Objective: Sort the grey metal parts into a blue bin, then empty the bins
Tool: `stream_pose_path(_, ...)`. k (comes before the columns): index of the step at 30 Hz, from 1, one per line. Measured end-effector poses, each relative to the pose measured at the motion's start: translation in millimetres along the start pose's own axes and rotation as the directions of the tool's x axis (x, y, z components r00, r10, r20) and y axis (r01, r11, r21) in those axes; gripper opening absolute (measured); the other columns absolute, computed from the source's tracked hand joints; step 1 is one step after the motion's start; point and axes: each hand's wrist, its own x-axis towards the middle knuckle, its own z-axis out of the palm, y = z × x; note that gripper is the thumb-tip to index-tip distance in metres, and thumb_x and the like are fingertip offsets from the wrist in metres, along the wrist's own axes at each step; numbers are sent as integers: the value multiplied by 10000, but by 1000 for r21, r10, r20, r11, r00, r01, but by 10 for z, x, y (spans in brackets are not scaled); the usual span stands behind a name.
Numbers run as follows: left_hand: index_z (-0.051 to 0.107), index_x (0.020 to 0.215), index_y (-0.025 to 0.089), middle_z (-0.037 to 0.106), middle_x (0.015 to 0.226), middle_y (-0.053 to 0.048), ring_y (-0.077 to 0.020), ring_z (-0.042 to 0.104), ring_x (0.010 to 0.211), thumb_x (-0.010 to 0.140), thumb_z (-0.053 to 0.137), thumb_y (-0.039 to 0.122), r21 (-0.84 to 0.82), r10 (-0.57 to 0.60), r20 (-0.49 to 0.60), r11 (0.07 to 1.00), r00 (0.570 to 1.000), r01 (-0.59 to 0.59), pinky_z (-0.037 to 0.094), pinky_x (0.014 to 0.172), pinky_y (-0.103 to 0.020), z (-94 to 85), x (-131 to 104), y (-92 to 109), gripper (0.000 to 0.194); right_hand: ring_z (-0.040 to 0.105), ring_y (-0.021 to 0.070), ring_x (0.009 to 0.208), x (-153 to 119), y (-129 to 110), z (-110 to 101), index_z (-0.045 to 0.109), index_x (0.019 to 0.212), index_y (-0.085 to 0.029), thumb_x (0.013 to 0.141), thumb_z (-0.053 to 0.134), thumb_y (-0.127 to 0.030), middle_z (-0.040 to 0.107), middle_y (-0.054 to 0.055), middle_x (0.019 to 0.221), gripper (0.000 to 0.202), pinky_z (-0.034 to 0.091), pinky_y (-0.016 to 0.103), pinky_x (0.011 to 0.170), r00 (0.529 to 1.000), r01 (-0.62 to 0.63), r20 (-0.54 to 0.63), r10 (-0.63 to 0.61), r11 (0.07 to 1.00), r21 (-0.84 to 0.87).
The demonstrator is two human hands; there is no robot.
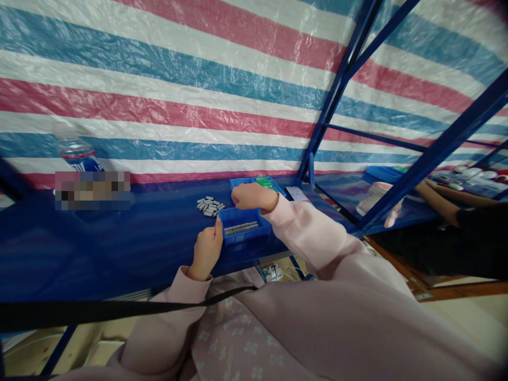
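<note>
On the blue bench stands a small blue plastic bin (242, 238) with a row of grey metal cylinders (241, 228) lying in it. My left hand (207, 248) is closed on the bin's left wall, thumb up along the rim. Over the bin's far edge, my right hand (254, 196) is curled with its fingers bent down; whatever they hold is hidden. Beyond the left hand lies a loose pile of similar short metal cylinders (210, 206). Behind the right hand, partly covered by it, sits another blue bin (237, 182) containing green pieces (266, 183).
A phone (297, 193) lies right of the bins, near a blue metal frame post (317, 137). A plastic bottle (77, 152) stands at the left, by a striped tarp (178, 106). At the right, another person's arm (440, 201) reaches over the bench beside a clear container (373, 198).
</note>
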Motion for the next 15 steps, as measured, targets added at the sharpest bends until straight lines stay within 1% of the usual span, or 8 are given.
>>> stream_pose_path(2,450,480,200,534,510,-60,-168,476,504,940,237,476,-2,-2,6,1000,1000,2,246,541,-284,0,-2,0,578,669,299,982,117,-77,-63,695,1012,-120,817,534,-155,707,178,1040,255,516,336,753,996,-3,-94,1,1000,-17)
stream_pose_path(3,451,478,200,529,507,-60,-167,469,502,941,235,475,-2,-3,7,1000,1000,3,244,541,-285,0,-3,0,579,666,304,994,190,-115,-76,686,1038,-107,829,524,-152,701,196,1050,268,519,351,766,993,-8,-116,6,1000,-19)
stream_pose_path(5,450,477,199,520,503,-57,-164,458,498,941,237,471,-6,-7,7,1000,1000,7,239,541,-286,0,-4,3,578,654,315,1028,362,-179,-67,667,1088,-92,837,522,-145,685,221,1083,295,521,384,798,994,-23,-106,22,1000,-13)
stream_pose_path(7,447,477,199,513,502,-53,-161,453,495,940,245,469,-15,-10,5,1000,1000,10,236,540,-286,-1,-6,7,573,635,324,1066,546,-225,-13,645,1134,-78,839,531,-153,663,235,1131,325,512,418,837,998,-37,-43,37,999,6)
stream_pose_path(10,453,481,196,512,502,-51,-159,459,492,940,252,469,-20,-9,1,1000,1000,9,233,540,-287,-2,-9,7,571,661,325,1007,783,-272,120,671,1097,-74,779,623,-186,683,219,1099,340,535,403,803,996,-30,81,27,999,32)
stream_pose_path(12,469,484,192,521,504,-54,-161,473,496,944,247,465,-17,-6,-2,1000,1000,6,232,540,-288,-4,-11,4,579,673,322,975,886,-301,210,691,1056,-77,728,676,-189,697,202,1077,347,547,381,775,989,-27,149,20,999,46)
stream_pose_path(15,489,488,188,545,511,-61,-168,505,511,950,247,455,-12,2,-2,1000,1000,-2,235,537,-285,-7,-9,-4,586,678,314,959,957,-345,289,695,1050,-72,722,664,-167,705,190,1059,344,552,374,757,978,-34,209,20,997,64)
